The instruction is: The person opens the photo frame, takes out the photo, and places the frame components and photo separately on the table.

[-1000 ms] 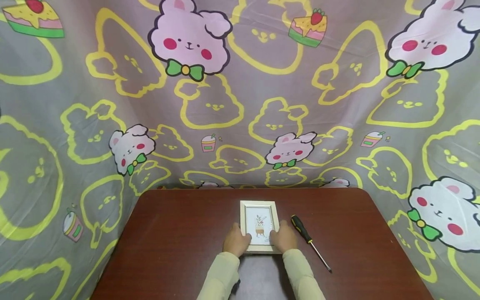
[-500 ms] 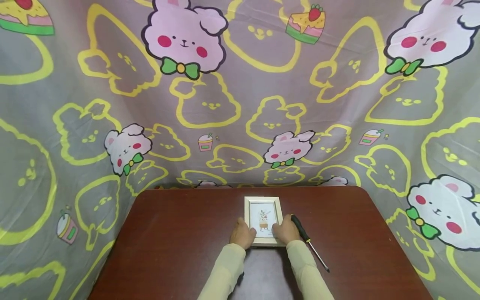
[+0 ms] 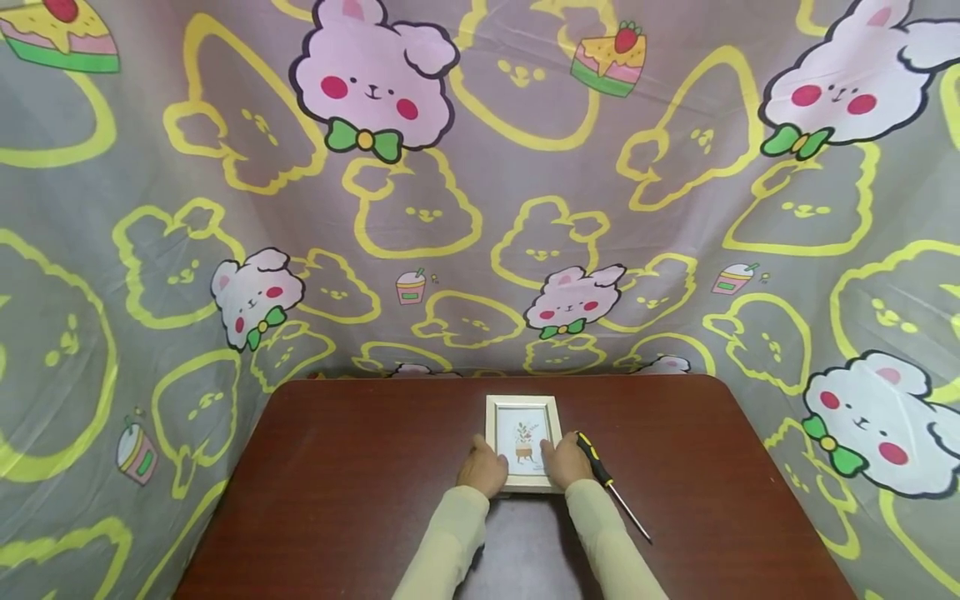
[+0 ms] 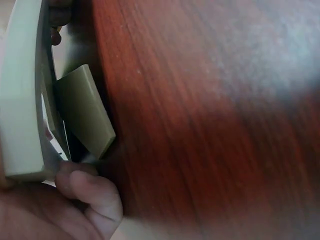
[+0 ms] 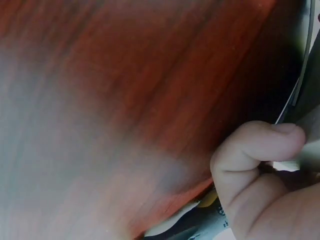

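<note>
A small pale wooden picture frame (image 3: 522, 401) is held between both hands over the table in the head view. Its print (image 3: 523, 429) shows a plant in a brown pot and faces up toward me. My left hand (image 3: 483, 469) grips the frame's left side, thumb over the front. On the opposite side my right hand (image 3: 567, 463) grips it the same way. In the left wrist view, a flat beige stand leg (image 4: 86, 110) juts at an angle from the frame's back, close to the tabletop. Fingers curl behind the frame, partly hidden.
Just right of my right hand lies a screwdriver (image 3: 592, 456) with a black and yellow handle, its shaft pointing toward me. The brown table (image 3: 360, 467) reaches a patterned cloth (image 3: 465, 192) hanging behind it and at both sides.
Both hands have shifted the picture frame a little away from me and to the right, nearer the screwdriver. In the last half second it has barely moved. The head view has swayed slightly.
</note>
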